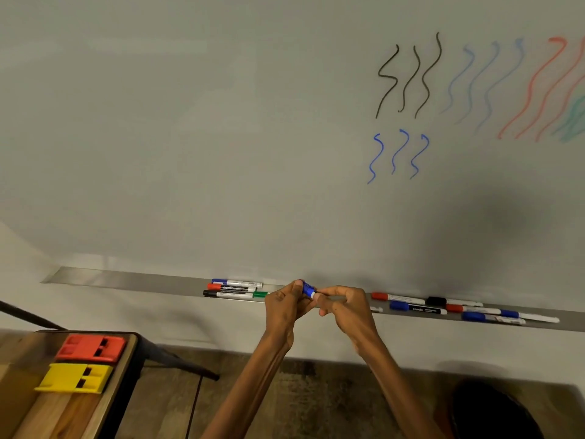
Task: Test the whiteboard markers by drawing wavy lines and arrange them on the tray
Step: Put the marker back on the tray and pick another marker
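Both hands meet over the metal tray (126, 278) below the whiteboard (221, 137). My left hand (285, 307) grips the blue cap (307, 288) of a marker, and my right hand (345, 307) holds its white body, mostly hidden by fingers. Three markers (232, 288) lie side by side on the tray left of my hands. Several loose markers (459, 310) lie scattered on the tray to the right. Wavy lines in black (408, 77), pale blue, red and green fill the upper right of the board, with darker blue ones (397, 156) below.
A wooden table (63, 413) stands at the lower left, carrying a red block (90, 346) and a yellow block (74, 377). Dark metal legs and a cable reach the wooden floor. A dark round shape (493, 410) sits at the lower right.
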{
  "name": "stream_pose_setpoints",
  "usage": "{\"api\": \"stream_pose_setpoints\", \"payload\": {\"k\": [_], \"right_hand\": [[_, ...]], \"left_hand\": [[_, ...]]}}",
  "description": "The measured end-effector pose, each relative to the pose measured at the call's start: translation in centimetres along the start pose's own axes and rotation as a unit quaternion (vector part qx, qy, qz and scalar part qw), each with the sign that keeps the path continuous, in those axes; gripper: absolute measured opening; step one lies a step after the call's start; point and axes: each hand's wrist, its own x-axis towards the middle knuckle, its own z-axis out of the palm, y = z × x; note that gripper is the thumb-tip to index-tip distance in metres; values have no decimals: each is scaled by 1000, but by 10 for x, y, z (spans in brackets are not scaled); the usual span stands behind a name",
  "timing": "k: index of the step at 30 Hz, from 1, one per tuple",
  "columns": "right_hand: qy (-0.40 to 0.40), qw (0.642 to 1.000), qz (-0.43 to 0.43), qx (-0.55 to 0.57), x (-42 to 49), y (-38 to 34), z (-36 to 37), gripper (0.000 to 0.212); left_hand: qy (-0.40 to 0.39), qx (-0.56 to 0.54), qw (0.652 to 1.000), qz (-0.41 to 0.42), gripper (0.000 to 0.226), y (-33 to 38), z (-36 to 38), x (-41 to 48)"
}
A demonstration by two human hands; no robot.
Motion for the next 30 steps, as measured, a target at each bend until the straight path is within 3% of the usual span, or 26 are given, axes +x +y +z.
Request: {"api": "stream_pose_setpoints", "payload": {"k": [8,14,18,21,25,28,30], "right_hand": [[-86,996,-12,-10,23,-5,2,19],[-50,959,-148,-237,72,15,30,23],[-53,948,-195,-248,91,36,61,15],[-33,921,-239,-306,102,60,85,21],[6,903,-262,-340,114,94,109,43],[14,904,-260,-340,121,111,119,47],[15,907,-251,-338,126,118,124,47]], "left_hand": [[-55,73,996,8,14,8,-37,31],[-73,239,964,84,10,26,-72,76],[-74,473,868,132,18,20,-95,113],[-56,587,793,154,26,12,-100,127],[-50,664,713,218,30,-2,-99,130],[-54,715,651,249,33,-13,-101,132],[-63,730,633,250,31,-21,-105,134]]}}
